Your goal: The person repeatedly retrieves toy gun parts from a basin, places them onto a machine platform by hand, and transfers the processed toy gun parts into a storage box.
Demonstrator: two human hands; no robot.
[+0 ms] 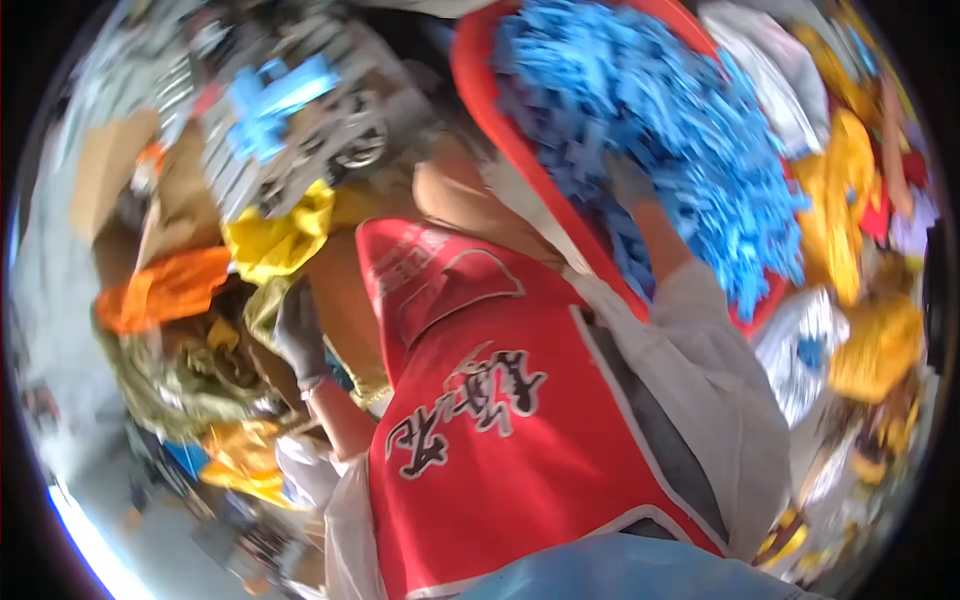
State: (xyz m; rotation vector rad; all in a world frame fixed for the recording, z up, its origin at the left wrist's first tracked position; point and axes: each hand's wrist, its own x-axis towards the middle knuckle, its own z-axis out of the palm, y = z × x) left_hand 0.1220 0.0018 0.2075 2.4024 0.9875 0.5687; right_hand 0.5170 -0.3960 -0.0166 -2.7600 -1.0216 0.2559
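My right hand (630, 182), in a pale glove, reaches into a heap of blue strip-like pieces (680, 130). Its fingers are partly sunk among them and blurred, so what they hold is unclear. The heap fills a red oval tub (545, 185). On the left, my grey-gloved left hand (297, 335) is at the edge of an olive-green sack (262, 318); its fingers are smeared by motion. Just above that hand hangs a bright yellow plastic bag or cloth (280, 240). A few blue pieces (272, 100) lie on a grey metal machine (390, 90).
An orange cloth or bag (165, 290) and an open cardboard box (185, 190) stand at the left. Yellow bags (840, 205) and silvery wrapping (800, 350) crowd the right. My red apron (500, 440) covers my lap between sack and tub.
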